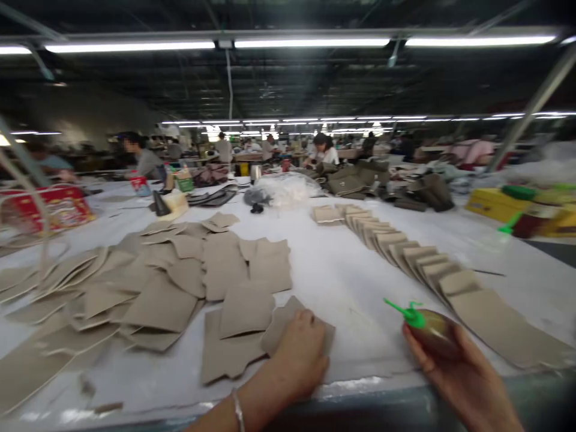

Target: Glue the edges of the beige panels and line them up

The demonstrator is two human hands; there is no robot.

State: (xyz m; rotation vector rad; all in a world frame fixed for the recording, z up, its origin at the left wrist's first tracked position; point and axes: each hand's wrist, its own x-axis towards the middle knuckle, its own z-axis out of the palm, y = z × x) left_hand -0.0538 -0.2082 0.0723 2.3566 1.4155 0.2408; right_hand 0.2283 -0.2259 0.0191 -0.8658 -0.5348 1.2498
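Just the head view here. The left hand (299, 354) lies palm-down, fingers spread loosely, on a tan piece (281, 321) at the bottom centre of the frame. It's pressing rather than gripping, which looks to me like a way to pin the piece flat on the tabletop (342, 270). There's a thin bracelet (237, 411) on that wrist.

The right hand (454, 372), lower right, is wrapped around a small squeeze bottle (427, 324). Its green nozzle (398, 307) points left toward the pinned piece, so it's tipped on its side rather than upright.

Left of centre there's a loose heap of cut pieces (180, 282), just dumped any old way. On the right, a tidy row of pieces (405, 249) overlaps like shingles, running diagonally toward the back. My guess is that leaves one edge of each piece exposed.

The tabletop is covered in white and runs a long way back. There's a red box (49, 207) at the left edge, a yellow box (492, 204) at the right, and a clear plastic bag (288, 189) mid-back. It's a big hall, with other people seated at far tables and strip lights (310, 42) overhead.
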